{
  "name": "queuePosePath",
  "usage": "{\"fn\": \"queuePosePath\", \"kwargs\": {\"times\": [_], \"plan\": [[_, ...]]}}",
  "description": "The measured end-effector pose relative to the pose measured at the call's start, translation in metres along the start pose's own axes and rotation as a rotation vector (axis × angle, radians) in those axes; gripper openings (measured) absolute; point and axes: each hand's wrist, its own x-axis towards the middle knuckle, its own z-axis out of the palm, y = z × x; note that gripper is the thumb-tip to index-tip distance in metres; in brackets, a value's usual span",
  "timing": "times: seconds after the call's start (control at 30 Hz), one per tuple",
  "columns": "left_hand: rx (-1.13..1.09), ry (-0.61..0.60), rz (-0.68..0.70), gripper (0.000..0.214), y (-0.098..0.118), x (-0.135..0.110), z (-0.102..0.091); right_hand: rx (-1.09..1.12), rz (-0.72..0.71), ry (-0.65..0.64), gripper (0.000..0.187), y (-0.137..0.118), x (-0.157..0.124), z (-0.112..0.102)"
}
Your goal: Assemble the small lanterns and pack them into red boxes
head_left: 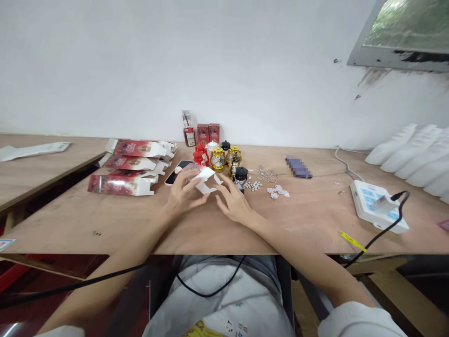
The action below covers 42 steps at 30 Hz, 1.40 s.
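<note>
A small red and white cardboard box (206, 180) is tilted over the table, its white end flaps standing out toward the right. My left hand (180, 193) grips it, fingers on the far side and thumb stretched along the near side. On the right, my right hand (234, 200) has its fingers stretched out and apart, the fingertips at the box's flaps. Just beyond the hands stand several miniature lanterns: a gold lantern (218, 160), a red lantern (198, 158) and, nearest my right hand, a black-topped lantern (241, 177). A phone (172, 178) lies partly behind my left hand.
Several flattened red boxes (117, 185) lie stacked at left. Two upright red boxes (208, 134) and a bottle (188, 131) stand by the wall. Small white discs (253, 186), metal wire pieces (267, 175) and a dark phone (298, 167) lie rightward. A power strip (377, 206) trails a black cable.
</note>
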Motion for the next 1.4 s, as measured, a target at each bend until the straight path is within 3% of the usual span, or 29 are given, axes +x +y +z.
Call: {"fn": "queuePosePath", "kwargs": {"times": [0.2,0.4,0.63,0.77,0.97,1.17,1.4], "plan": [[0.005,-0.121,0.033,0.037,0.002,-0.001,0.006,0.112,0.049,0.065,0.032,0.002,0.002,-0.009],[-0.032,-0.153,0.111,0.029,0.003,0.000,0.010,0.210,0.139,0.142,0.027,0.011,0.002,-0.004],[-0.009,-0.243,0.101,0.029,0.000,0.000,0.009,0.496,0.370,0.023,0.029,0.014,0.002,-0.003],[-0.005,-0.176,0.158,0.030,-0.002,0.000,0.010,0.747,0.499,-0.015,0.036,0.012,0.003,-0.002],[0.024,-0.127,0.257,0.039,-0.006,0.000,0.013,0.785,0.505,0.005,0.040,0.018,0.003,0.005],[0.023,-0.179,0.201,0.046,-0.007,0.002,0.015,0.859,0.469,-0.002,0.031,0.016,0.002,0.007],[0.063,-0.069,0.185,0.042,-0.003,0.000,0.014,0.882,0.514,0.056,0.020,0.010,0.002,0.008]]}}
